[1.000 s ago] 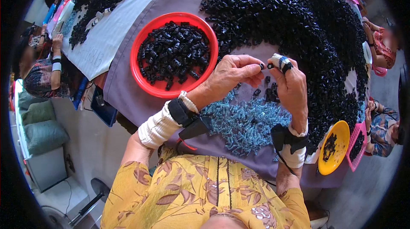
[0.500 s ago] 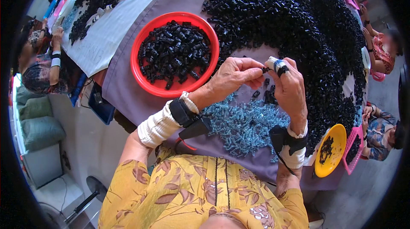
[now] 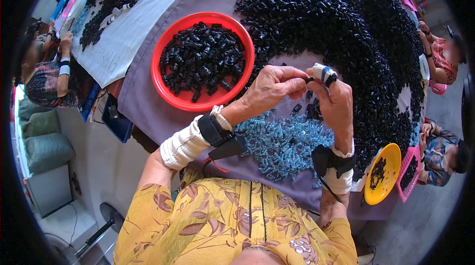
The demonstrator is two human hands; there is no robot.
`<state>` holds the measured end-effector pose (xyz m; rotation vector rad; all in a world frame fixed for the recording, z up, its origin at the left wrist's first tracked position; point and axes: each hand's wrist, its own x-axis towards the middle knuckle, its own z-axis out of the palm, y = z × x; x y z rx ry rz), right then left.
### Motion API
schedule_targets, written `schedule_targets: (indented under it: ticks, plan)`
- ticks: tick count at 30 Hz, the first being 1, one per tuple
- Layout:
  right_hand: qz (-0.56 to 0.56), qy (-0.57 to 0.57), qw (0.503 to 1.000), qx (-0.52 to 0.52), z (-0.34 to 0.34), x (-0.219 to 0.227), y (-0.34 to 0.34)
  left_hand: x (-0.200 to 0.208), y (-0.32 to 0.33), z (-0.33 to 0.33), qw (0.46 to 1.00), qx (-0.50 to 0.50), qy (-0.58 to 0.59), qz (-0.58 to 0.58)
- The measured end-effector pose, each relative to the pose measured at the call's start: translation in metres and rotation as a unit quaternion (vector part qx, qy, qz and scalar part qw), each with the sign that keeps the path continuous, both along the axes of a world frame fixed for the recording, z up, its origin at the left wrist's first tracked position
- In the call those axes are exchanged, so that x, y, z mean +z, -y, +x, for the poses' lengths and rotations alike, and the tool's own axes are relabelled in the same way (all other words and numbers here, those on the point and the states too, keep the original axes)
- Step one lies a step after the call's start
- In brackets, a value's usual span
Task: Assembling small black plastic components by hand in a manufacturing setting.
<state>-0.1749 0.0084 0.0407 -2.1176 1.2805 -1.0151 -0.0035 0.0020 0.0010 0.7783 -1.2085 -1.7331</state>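
My left hand [image 3: 277,85] pinches one end of a small black plastic piece [image 3: 309,80] between thumb and fingertips. From the other side, my right hand [image 3: 337,104] closes its thumb and a white-wrapped finger on the same piece. Fingertips cover most of it, so its exact kind is hidden. Below both hands spreads a heap of small bluish coil springs [image 3: 287,144]. A few loose black pieces [image 3: 297,109] lie between the springs and my hands. To the left, a round red tray [image 3: 156,62] holds many similar black plastic pieces.
A large pile of black pieces [image 3: 336,22] covers the table's far and right side. At the right edge stand a yellow plate [image 3: 378,197] and a pink basket [image 3: 404,196], both with black parts. Other people sit at left and right. Dark straps with cables circle my wrists.
My hands stay together over the same spot, with only slight shifts. The right hand's wrapped finger and thumb have tilted a little against the black piece.
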Motion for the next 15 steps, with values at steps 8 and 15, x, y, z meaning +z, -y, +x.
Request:
schedule_targets:
  ticks: [8, 15]
  plan:
    - [-0.11, -0.168, 0.98, 0.003, -0.008, 0.0048, 0.0042, -0.0013, 0.0006, -0.0021, 1.0, -0.003, 0.029, -0.011]
    - [-0.126, -0.155, 0.98, 0.011, -0.0056, 0.0063, 0.003, -0.0001, 0.0003, -0.0006, 1.0, -0.002, 0.016, -0.021]
